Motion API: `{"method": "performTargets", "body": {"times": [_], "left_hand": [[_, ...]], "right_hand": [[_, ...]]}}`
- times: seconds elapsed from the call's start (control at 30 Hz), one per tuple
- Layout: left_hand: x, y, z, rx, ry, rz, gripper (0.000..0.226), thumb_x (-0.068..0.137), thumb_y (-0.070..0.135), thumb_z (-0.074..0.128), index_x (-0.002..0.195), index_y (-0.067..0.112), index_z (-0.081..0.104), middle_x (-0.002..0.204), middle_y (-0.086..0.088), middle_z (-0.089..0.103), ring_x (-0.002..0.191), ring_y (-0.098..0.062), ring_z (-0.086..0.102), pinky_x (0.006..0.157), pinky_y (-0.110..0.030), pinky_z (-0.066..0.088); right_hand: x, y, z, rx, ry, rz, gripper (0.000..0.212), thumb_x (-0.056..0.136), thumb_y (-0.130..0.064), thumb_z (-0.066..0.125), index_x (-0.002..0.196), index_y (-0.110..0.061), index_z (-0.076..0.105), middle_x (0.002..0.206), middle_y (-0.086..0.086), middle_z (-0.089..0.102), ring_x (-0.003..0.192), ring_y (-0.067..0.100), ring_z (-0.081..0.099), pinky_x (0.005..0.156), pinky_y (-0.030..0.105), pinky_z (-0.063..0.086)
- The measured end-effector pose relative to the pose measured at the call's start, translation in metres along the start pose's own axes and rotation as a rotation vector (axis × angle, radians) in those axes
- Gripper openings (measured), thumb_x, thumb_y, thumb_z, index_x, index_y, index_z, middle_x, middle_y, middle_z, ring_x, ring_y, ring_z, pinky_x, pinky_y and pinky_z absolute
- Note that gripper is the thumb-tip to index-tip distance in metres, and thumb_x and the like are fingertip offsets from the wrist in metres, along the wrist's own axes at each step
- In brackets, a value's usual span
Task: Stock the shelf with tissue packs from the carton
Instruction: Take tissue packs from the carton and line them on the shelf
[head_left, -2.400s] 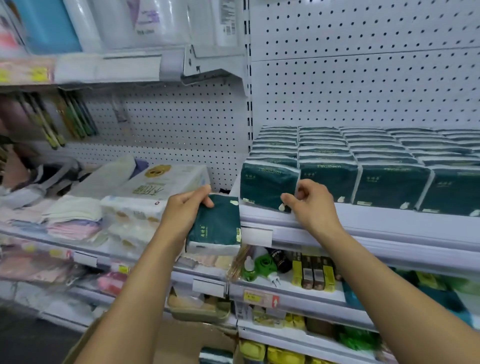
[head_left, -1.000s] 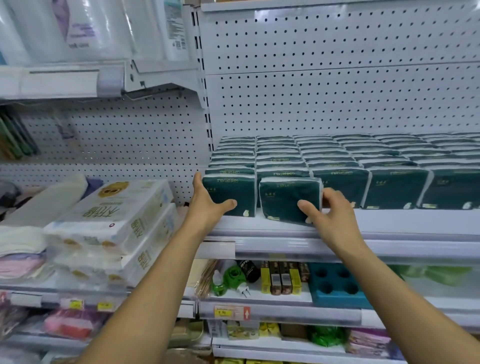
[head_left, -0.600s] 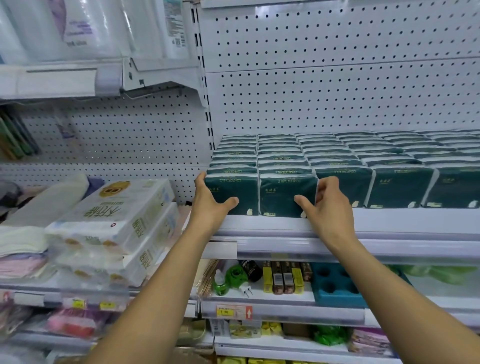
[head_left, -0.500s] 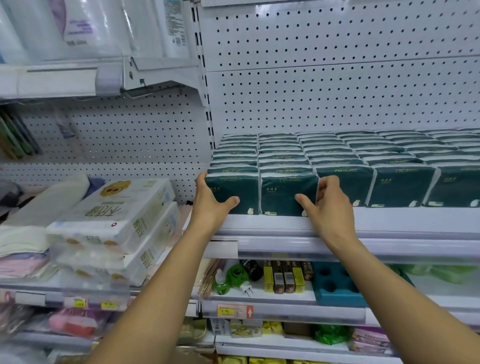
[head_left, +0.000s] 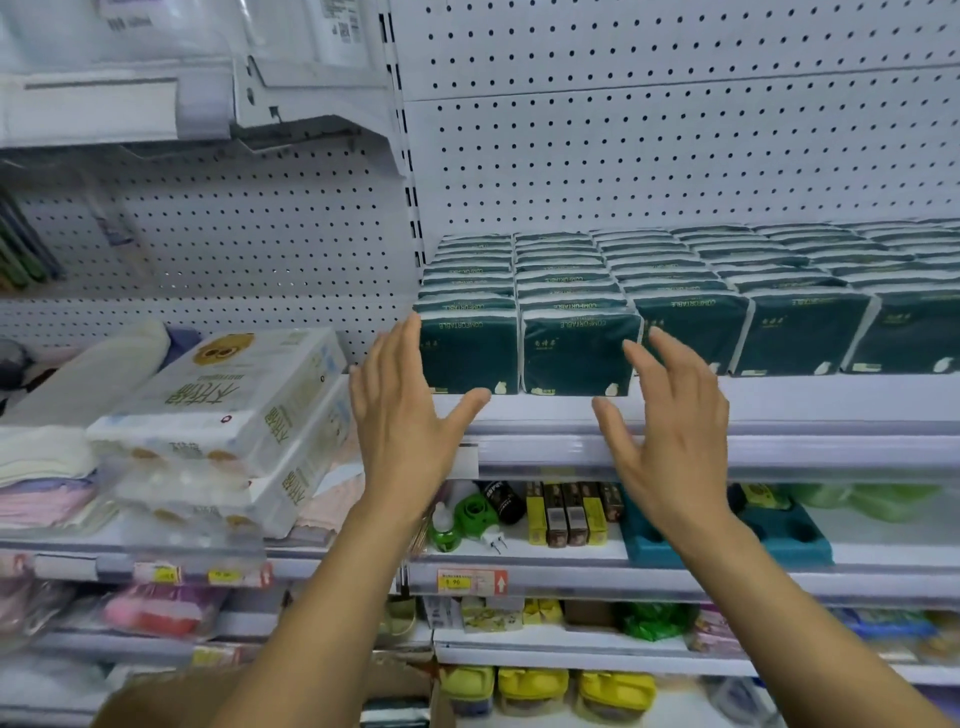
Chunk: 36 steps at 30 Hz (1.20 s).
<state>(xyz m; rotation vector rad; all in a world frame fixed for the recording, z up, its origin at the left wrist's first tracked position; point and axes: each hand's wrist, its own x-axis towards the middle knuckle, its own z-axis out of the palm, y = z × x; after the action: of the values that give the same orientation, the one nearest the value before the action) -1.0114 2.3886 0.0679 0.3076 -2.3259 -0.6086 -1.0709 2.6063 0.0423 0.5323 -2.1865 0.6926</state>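
Observation:
Dark green tissue packs stand upright in several rows on the white shelf (head_left: 779, 410). The two front-left packs, the leftmost pack (head_left: 470, 348) and the one beside it (head_left: 576, 353), sit flush at the shelf's front edge. My left hand (head_left: 400, 415) is spread flat just in front of and left of the leftmost pack, holding nothing. My right hand (head_left: 670, 415) hovers with fingers spread in front of the gap between the second and third pack, empty too. A corner of the brown carton (head_left: 395, 686) shows at the bottom.
White wrapped tissue bundles (head_left: 228, 410) are stacked on the left bay. Below the green packs stands a lower shelf with a green bottle (head_left: 467, 519), yellow boxes (head_left: 566, 512) and a teal tray (head_left: 779, 535). White pegboard backs the shelves.
Both hands have let go of the two front packs and drawn back toward me with fingers spread. The packs stay squared up at the shelf front.

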Motion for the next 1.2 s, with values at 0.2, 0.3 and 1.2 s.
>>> {"method": "performTargets", "body": {"times": [0.2,0.3,1.2], "left_hand": [[-0.068,-0.013,-0.014,0.164,0.064,0.146,0.082,0.087,0.06,0.057,0.153,0.02,0.029,0.156,-0.003,0.036,0.146,-0.022,0.03,0.12,-0.051,0.019],[-0.106,-0.03,-0.02,0.234,0.072,0.161,0.072,0.088,0.056,0.058,0.146,0.017,0.042,0.147,-0.006,0.049,0.132,-0.025,0.048,0.107,-0.049,0.04],[-0.37,-0.238,0.054,0.123,-0.531,-1.019,0.061,0.097,0.046,0.055,0.149,0.024,0.033,0.14,-0.002,0.052,0.128,-0.024,0.044,0.106,-0.043,0.04]], "right_hand": [[-0.036,-0.035,-0.011,0.116,-0.076,-0.233,0.049,0.095,-0.031,0.052,0.14,-0.014,0.044,0.145,0.011,0.045,0.127,0.03,0.049,0.093,0.043,0.046],[-0.063,-0.057,-0.009,0.174,-0.192,-0.312,0.048,0.093,-0.03,0.054,0.139,-0.015,0.047,0.143,0.01,0.048,0.115,0.028,0.056,0.076,0.038,0.053],[-0.301,-0.111,0.207,-0.073,-1.321,-0.657,0.034,0.098,-0.038,0.046,0.128,-0.024,0.053,0.125,0.001,0.059,0.123,0.023,0.046,0.095,0.038,0.031]]}}
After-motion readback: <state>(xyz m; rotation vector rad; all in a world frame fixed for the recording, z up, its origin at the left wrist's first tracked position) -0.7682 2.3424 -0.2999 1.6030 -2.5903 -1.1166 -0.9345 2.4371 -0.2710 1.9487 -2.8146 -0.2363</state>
